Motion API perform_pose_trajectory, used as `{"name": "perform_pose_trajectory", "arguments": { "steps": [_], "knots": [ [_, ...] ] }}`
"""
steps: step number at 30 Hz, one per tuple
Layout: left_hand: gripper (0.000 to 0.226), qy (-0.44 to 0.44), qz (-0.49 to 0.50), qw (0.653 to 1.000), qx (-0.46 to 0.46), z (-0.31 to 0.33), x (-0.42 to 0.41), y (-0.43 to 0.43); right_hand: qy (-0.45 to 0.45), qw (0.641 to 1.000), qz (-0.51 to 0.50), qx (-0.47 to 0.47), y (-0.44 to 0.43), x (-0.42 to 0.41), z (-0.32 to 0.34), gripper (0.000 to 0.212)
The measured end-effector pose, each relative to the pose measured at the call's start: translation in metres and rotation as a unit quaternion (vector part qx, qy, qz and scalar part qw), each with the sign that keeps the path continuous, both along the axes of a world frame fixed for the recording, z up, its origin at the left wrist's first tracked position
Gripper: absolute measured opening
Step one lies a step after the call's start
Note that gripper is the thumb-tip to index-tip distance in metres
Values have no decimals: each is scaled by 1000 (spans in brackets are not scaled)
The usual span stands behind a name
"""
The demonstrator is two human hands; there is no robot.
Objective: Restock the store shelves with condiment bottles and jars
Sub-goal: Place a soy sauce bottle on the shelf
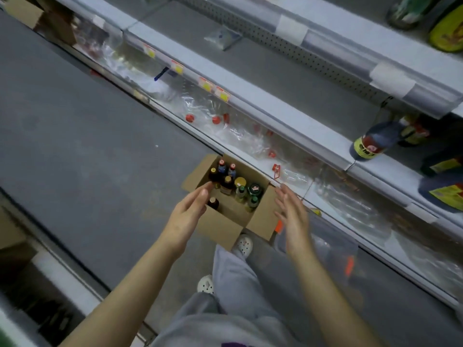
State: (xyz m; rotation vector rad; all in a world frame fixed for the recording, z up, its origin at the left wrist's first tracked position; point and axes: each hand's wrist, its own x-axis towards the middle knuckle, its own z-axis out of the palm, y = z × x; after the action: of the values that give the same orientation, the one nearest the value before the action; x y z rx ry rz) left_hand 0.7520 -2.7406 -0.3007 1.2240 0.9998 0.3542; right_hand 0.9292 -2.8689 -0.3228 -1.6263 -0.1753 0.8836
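An open cardboard box [220, 227] stands on the grey floor against the bottom shelf, with several condiment bottles and jars [234, 187] upright inside. My left hand [189, 209] hovers over the box's left side, fingers apart, holding nothing; a brown-capped bottle [213, 203] stands just beside its fingertips. My right hand [293, 212] is over the box's right flap, open and holding nothing. Dark sauce bottles [373, 144] stand on the middle shelf at the right.
Grey store shelves [288, 116] run diagonally from top left to lower right. The bottom shelf holds clear plastic bottles with red caps [215, 120]. A small packet [221, 37] lies on an upper shelf. My legs and white shoes [244, 244] are below the box. Another cardboard box [22, 11] sits far left.
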Motion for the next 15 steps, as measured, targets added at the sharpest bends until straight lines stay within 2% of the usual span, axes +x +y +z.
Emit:
{"name": "perform_pose_trajectory", "arguments": {
  "steps": [5,9,12,15],
  "knots": [
    [54,46,23,998,-27,-23,30,43,16,999,13,-44,40,32,-32,26],
    [41,81,61,994,-45,-57,48,78,0,994,61,-90,76,49,-67,28],
    [39,121,78,988,-59,-95,53,99,0,984,125,-125,101,49,-99,37],
    [39,157,61,983,-68,-148,58,118,-12,972,160,-174,122,46,-148,37]
  ]
}}
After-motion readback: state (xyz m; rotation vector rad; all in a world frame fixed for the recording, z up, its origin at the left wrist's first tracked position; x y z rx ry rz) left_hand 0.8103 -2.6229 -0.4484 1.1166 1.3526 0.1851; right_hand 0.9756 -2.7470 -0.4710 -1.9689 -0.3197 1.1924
